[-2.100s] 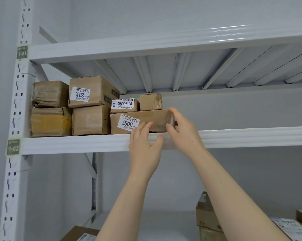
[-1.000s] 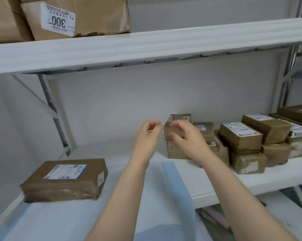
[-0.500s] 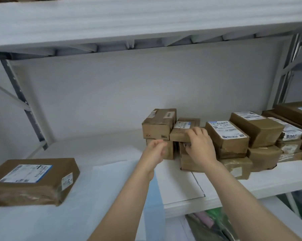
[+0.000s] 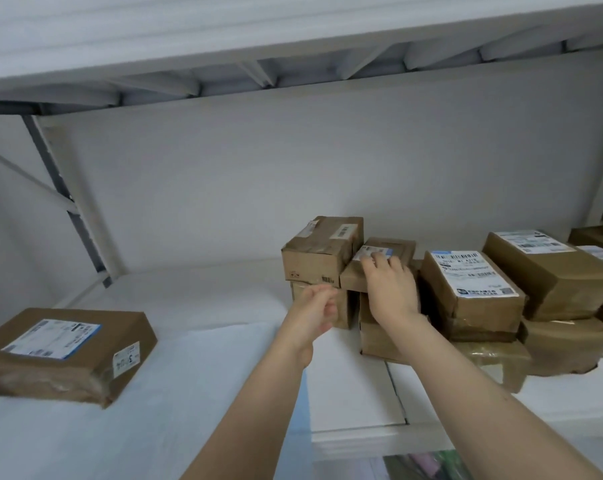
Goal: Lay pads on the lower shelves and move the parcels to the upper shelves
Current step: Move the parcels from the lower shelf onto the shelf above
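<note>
Parcel (image 4: pixel 64 355), flat and labelled, lies on the white pad (image 4: pixel 196 393) at the left end of the lower shelf (image 4: pixel 355 393). Left hand (image 4: pixel 310 315) hovers with fingers loosely curled, holding nothing, seemingly just short of the lower of two stacked boxes (image 4: pixel 322 252). Right hand (image 4: pixel 392 294) lays nearly straight fingers on the small parcel (image 4: pixel 393 247) beside them. Larger labelled parcels (image 4: pixel 473 289) stand further right.

Open pad (image 4: pixel 189 375) between flat parcel (image 4: pixel 61 355) and parcel stack (image 4: pixel 322 254); right side crowded, seemingly gapless.
</note>
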